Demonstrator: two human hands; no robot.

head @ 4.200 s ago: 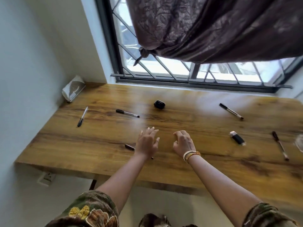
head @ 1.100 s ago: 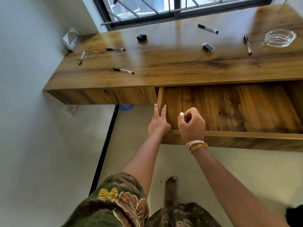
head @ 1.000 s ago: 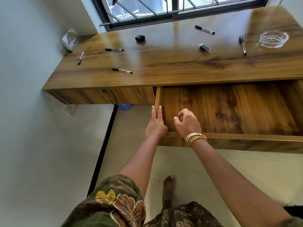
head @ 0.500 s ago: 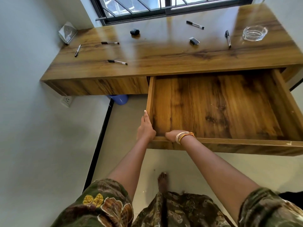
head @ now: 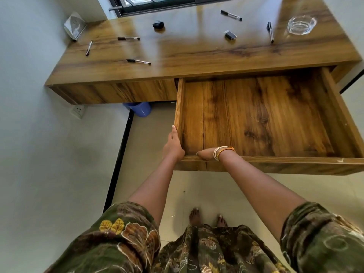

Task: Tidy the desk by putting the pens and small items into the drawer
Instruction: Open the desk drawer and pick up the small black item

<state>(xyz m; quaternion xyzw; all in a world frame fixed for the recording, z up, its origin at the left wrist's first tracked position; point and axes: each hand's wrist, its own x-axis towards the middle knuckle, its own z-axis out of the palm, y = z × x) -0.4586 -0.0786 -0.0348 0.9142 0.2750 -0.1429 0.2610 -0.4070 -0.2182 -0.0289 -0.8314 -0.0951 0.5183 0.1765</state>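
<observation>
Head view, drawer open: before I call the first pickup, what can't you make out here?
- Right hand: fingers hidden behind the front rail of the drawer, so its grip is unclear.
- Drawer's right end: cut off by the frame edge.
- Black item and black-and-silver item: too small to identify.
- Blue container: mostly hidden under the desk.
- Left hand shows, resting against the drawer's left side.
</observation>
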